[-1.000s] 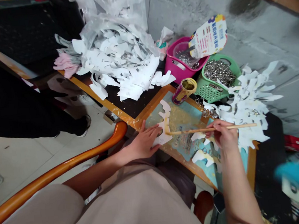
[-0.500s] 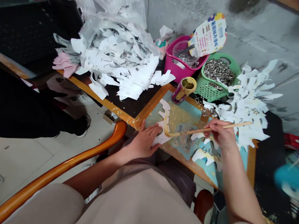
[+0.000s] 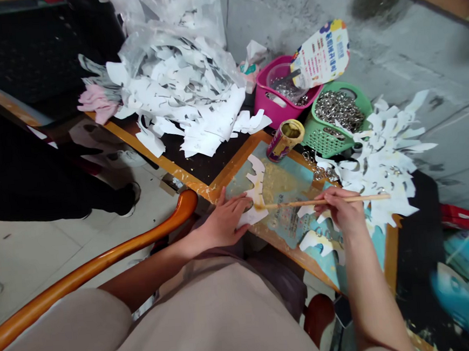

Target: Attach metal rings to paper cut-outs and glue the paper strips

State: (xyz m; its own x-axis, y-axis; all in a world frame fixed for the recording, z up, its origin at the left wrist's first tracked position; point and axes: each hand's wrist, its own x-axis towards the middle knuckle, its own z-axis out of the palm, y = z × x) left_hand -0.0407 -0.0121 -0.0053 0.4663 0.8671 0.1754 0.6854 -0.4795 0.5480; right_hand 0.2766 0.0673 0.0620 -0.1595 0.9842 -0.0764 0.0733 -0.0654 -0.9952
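My left hand lies flat with fingers spread, pressing down a white paper cutout on a glue-smeared mat. My right hand pinches a thin wooden stick held nearly level. The stick's tip rests on the cutout's right edge, just past my left fingertips. More cutouts lie under my right wrist.
A tilted yellow glue can stands behind the mat. A pink basket and a green basket hold metal rings. Heaps of white cutouts lie at the back left, another cutout pile at right. An orange chair arm curves at left.
The stick's tip has slid a little along the cutout's edge, and my right hand shifted slightly left. My left hand stays put.
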